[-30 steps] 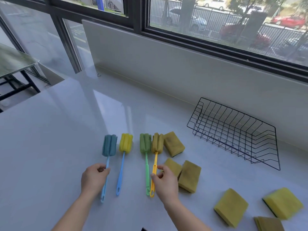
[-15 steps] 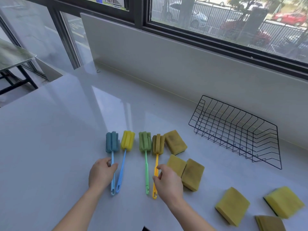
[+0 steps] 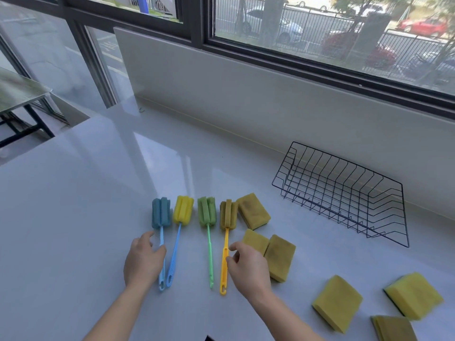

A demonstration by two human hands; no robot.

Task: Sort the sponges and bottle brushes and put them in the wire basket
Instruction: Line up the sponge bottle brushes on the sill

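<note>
Four bottle brushes lie side by side on the white counter: a teal-headed brush, a yellow-headed brush, a green brush and an olive-headed brush with an orange handle. My left hand grips the teal brush's light-blue handle, which lies against the yellow brush's blue handle. My right hand pinches the orange handle between thumb and forefinger. Several yellow-olive sponges lie to the right, such as one sponge and another sponge. The black wire basket stands at the back right with nothing in it.
A white wall panel under the window runs behind the counter. More sponges lie near the front right corner. The counter's left edge drops off toward a dark-legged table.
My left hand has slid the teal brush rightward until its handle lies against the blue handle. My right hand has stayed on the orange handle, which now lies straighter. The view has shifted slightly.
</note>
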